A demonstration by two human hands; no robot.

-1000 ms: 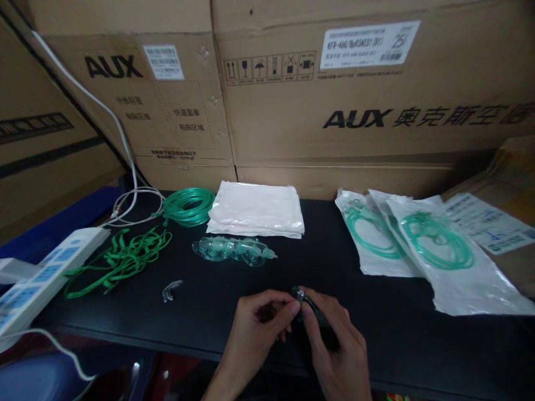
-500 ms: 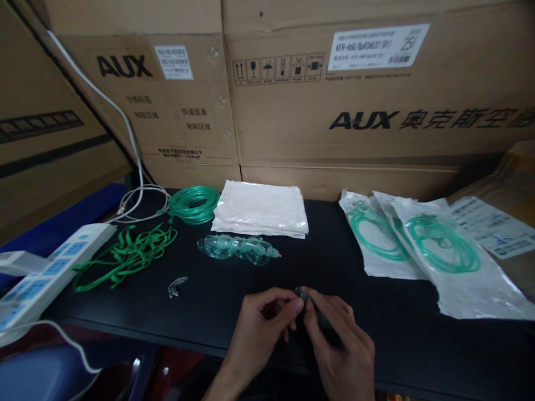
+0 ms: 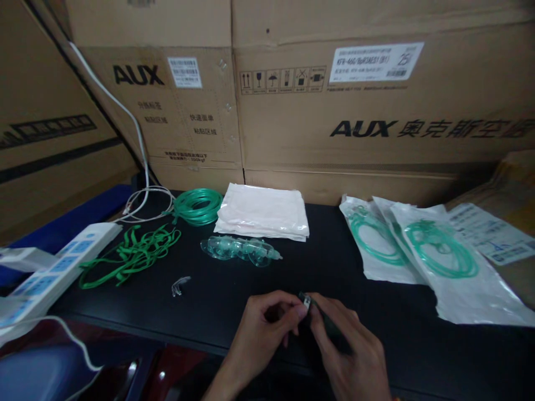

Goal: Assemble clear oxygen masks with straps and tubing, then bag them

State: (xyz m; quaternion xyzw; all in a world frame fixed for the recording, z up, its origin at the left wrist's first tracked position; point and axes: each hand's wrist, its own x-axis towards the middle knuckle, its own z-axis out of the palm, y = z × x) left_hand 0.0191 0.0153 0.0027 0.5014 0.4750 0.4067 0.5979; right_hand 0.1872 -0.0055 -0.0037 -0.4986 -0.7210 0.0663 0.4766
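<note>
Both my hands meet low in the middle, over the near edge of the black table [image 3: 217,301]. My left hand [image 3: 261,334] pinches a small dark piece with a pale metal tip [image 3: 306,301] between thumb and forefinger. My right hand [image 3: 349,351] is closed round the same piece from the right; its dark body runs under the fingers. What the piece is I cannot make out. Clear plastic masks [image 3: 240,249] lie just beyond the hands, and a tiny clear clip [image 3: 179,285] lies to the left.
A stack of white pouches [image 3: 263,211] and a green tubing coil [image 3: 197,205] sit at the back. Green straps [image 3: 131,255] and a white power strip [image 3: 45,273] lie left. Bagged green tubing sets [image 3: 422,245] lie right. Cardboard boxes [image 3: 368,106] wall the back.
My view has shifted slightly, so everything sits a little lower and to the right. Both hands stay pinched together on the small piece, barely moved.
</note>
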